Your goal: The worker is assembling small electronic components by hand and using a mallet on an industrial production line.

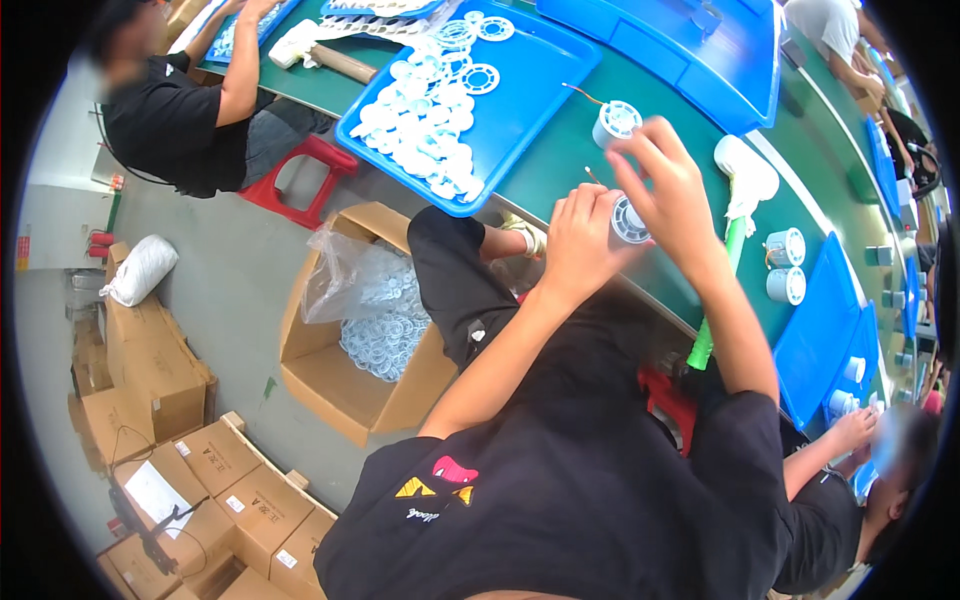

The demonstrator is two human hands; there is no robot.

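The near edge of the green table ran aslant below the hands, and the gripped work sat close to that edge. Bare tabletop lay between the blue tray of white plastic pieces and the hands, with a further strip beyond, up to the blue bin. On the right, room was tighter: a mallet with a cloth-like white head lay near the right forearm, its green handle reaching out past the table edge, and two white cylinders stood just beyond it.

The left hand was closed around a white motor-like cylinder, whose slotted round end showed. The right hand was directly over it, fingers bent and partly spread; whether it pinched anything could not be told. A second motor-like cylinder, with a thin wire lead, stood on the table just past the right fingertips.

The fingers hid much of the held cylinder's side, and the right hand was slightly blurred. A short wire end showed above the left knuckles, its other end out of sight. The blue bin was cut off at the top.
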